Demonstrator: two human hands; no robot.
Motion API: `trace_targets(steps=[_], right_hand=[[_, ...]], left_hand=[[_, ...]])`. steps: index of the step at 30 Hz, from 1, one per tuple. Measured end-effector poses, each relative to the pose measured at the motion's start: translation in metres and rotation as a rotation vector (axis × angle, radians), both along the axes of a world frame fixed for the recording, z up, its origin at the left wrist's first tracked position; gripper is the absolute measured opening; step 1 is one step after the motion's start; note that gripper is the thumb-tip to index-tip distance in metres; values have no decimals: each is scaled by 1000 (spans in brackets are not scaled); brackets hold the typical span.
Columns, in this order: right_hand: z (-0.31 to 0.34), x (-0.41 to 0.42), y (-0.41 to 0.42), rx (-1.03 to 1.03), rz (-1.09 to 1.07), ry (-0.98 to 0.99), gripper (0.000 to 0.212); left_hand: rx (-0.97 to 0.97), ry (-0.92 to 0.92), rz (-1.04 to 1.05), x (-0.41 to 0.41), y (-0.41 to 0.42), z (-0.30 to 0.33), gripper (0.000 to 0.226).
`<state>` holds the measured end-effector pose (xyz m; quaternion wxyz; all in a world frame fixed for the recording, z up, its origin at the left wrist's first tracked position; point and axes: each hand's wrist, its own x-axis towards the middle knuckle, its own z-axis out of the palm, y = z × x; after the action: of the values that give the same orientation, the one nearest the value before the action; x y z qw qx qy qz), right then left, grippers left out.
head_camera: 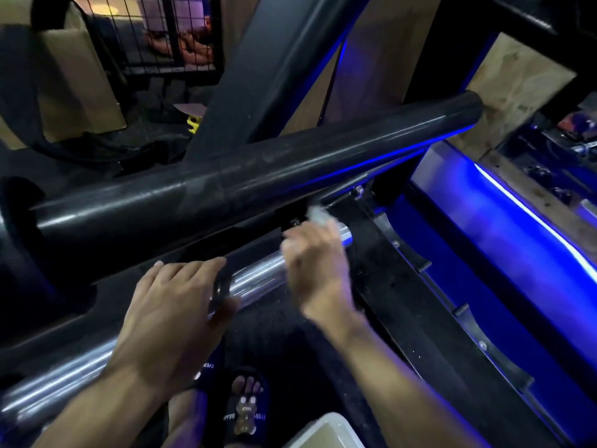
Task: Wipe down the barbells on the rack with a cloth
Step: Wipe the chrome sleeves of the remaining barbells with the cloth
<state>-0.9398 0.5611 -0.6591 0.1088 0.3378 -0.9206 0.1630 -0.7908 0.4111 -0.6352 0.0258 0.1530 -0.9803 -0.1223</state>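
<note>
A shiny chrome barbell sleeve (258,273) runs from the lower left up to the centre right, under a thick black bar (258,176) of the rack. My left hand (174,305) lies over the chrome sleeve, its fingers curled round it near a dark collar (221,291). My right hand (315,266), blurred by motion, grips a white cloth (318,216) pressed against the end of the chrome sleeve. Part of the cloth is hidden under the fingers.
A black upright (258,69) of the rack rises behind the bars. Blue-lit panels (484,253) line the right side. A black wire cage (168,37) stands at the back left. My sandalled feet (245,409) and a white container's (326,431) corner sit at the bottom.
</note>
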Motion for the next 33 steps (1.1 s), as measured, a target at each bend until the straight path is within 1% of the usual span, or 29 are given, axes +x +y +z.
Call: trace_targets(steps=[2, 4, 6, 9, 10, 11, 12, 13, 14, 15, 16, 17, 18, 19, 20, 21, 22, 23, 24, 25, 26, 27, 29, 30, 31, 32, 33], right_hand=[[1, 21, -4, -14, 206, -17, 37], [2, 5, 4, -15, 313, 16, 40], [0, -23, 20, 26, 250, 14, 45], [3, -54, 40, -59, 9, -169, 61], [2, -56, 38, -71, -40, -197, 61], [2, -49, 34, -43, -61, -183, 56], [2, -39, 27, 4, -51, -127, 48], [0, -26, 17, 51, 8, -31, 41], [-3, -12, 10, 102, 120, 38, 40], [-7, 2, 5, 133, 249, 44, 41], [-7, 9, 3, 148, 354, -4, 44], [-5, 4, 5, 172, 416, -38, 47], [-3, -8, 11, 207, 423, -30, 51], [-2, -22, 19, 215, 360, -19, 52], [0, -39, 29, 219, 246, -24, 51], [3, -54, 39, 173, 101, -55, 53], [9, -62, 45, 155, -8, -60, 60], [11, -61, 42, 143, -64, -70, 64], [12, -48, 33, 178, -82, -72, 59], [9, -31, 22, 232, -26, -54, 47], [6, -12, 12, 280, 83, 24, 39], [1, 5, 6, 265, 206, 65, 38], [5, 17, 4, 180, 344, -1, 44], [10, 8, 9, 196, 388, -11, 42], [7, -6, 17, 257, 386, -10, 36], [8, -22, 26, 341, 329, -19, 32], [6, -39, 36, 357, 217, -43, 31]], left_hand=[[0, -17, -5, -2, 0, 1, 68], [1, -14, -5, -3, 1, 1, 64], [-6, 7, 0, -1, 4, 1, 61], [-11, 33, 4, 2, 3, 2, 65], [-15, 29, 0, 2, 3, 1, 67], [-19, 20, -4, 1, 3, 1, 67], [-18, 6, -8, 0, 3, 1, 66], [-14, -8, -9, -1, 4, 2, 63], [-9, -17, -9, -2, 6, 3, 58], [-7, -19, -11, -2, 7, 4, 54], [-11, -15, -12, -3, 8, 4, 53], [-15, -10, -11, -4, 9, 4, 52], [-18, -2, -10, -3, 9, 4, 51], [-23, 6, -12, -3, 9, 2, 49], [-31, 9, -9, -1, 9, 2, 49], [-41, 9, -5, 0, 9, 1, 50], [-46, 2, -8, 0, 9, 1, 54], [-49, -5, -10, 1, 8, 1, 56], [-51, -6, -8, 1, 7, 1, 55], [-47, -4, -6, 1, 7, 2, 52], [-36, -7, 2, 0, 6, 2, 52], [-23, -19, 13, 0, 6, 3, 55], [-2, -49, 30, -1, 5, 3, 62], [6, -55, 38, 0, 5, 3, 63], [11, -53, 40, 1, 5, 4, 63], [8, -42, 37, 0, 5, 4, 64], [1, -30, 37, 1, 5, 5, 64]])
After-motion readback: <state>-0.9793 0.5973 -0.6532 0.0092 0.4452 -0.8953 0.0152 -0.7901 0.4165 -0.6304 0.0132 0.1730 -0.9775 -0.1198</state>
